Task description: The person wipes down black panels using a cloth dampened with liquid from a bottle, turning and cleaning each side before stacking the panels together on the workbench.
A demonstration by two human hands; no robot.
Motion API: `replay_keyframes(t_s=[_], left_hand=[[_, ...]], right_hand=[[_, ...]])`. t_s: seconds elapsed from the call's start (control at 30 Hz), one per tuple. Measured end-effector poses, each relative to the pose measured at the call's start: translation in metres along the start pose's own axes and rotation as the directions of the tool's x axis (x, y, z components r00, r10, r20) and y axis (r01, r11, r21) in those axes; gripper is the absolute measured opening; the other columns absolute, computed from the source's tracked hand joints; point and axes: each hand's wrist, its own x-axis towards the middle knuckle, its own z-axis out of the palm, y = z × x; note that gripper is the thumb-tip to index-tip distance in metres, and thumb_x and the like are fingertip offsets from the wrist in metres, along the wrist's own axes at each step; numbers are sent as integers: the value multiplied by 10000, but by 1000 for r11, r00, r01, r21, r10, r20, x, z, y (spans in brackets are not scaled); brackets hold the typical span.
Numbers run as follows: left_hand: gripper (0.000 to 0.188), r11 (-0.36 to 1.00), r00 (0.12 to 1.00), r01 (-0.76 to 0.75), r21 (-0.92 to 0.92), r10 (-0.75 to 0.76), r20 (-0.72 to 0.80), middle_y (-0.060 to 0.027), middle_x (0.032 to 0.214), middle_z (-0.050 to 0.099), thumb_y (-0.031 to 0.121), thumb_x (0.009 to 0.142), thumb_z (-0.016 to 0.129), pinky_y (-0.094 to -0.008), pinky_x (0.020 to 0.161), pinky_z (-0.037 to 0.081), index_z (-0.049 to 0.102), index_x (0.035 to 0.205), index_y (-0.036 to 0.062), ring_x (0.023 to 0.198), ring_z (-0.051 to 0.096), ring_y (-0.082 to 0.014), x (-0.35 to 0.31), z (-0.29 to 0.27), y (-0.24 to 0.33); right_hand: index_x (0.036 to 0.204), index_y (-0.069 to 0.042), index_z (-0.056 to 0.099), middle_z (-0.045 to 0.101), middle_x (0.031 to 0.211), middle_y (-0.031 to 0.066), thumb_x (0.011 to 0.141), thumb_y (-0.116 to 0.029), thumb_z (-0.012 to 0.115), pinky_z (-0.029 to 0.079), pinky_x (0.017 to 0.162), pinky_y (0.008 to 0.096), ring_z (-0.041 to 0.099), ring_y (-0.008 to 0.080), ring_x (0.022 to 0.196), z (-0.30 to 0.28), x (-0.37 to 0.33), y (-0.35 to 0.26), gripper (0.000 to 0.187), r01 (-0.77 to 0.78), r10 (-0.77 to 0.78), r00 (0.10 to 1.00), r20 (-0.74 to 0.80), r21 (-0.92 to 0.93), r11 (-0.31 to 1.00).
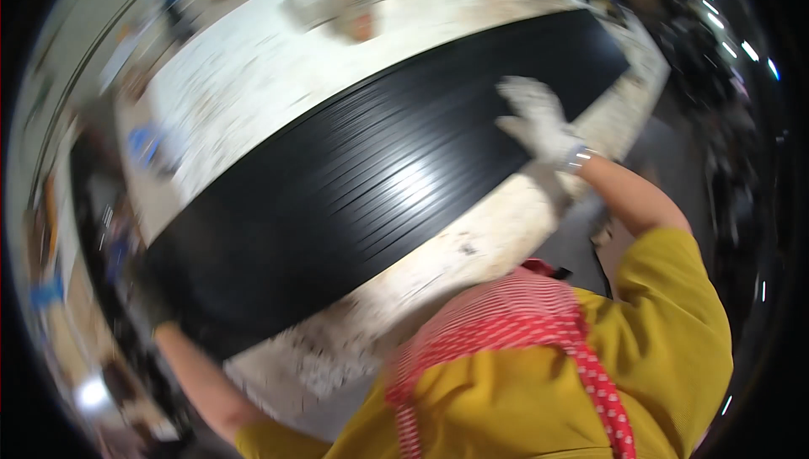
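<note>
hands [539, 122] on panel [371, 173] (left, seemingly)

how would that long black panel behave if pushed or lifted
The black panel may feel slippery, given its glossy shine. Broad and flat, it likely won't roll. Its length probably makes it awkward to lift one-handed.

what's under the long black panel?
A pale, dark-marked worktable, visible along both long sides of the black panel. Whatever lies directly beneath is covered, so I can't tell.
</note>
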Motion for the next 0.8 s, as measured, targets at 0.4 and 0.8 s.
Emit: replay_keyframes(t_s=[0.4,0.8], left_hand=[[467,758,927,-261,598,24,374,-161,1512,438,239,1073,331,-388,1162,316,420,1487,41,1408,384,-267,59,2,-28],[604,663,615,-741,-103,733,291,-237,1494,428,314,939,644,-498,1152,316,449,1441,40,1380,395,-423,-117,289,464]], right_hand=[[1342,-20,560,517,1409,204,908,-476,613,303,1156,489,444,389,1343,-2,-12,-5,632,30,-27,996,-85,32,999],[1391,-50,522,466,1465,190,915,-542,560,222,1189,491,389,386,1384,-7,-24,16,686,-45,57,997,-58,191,981]])
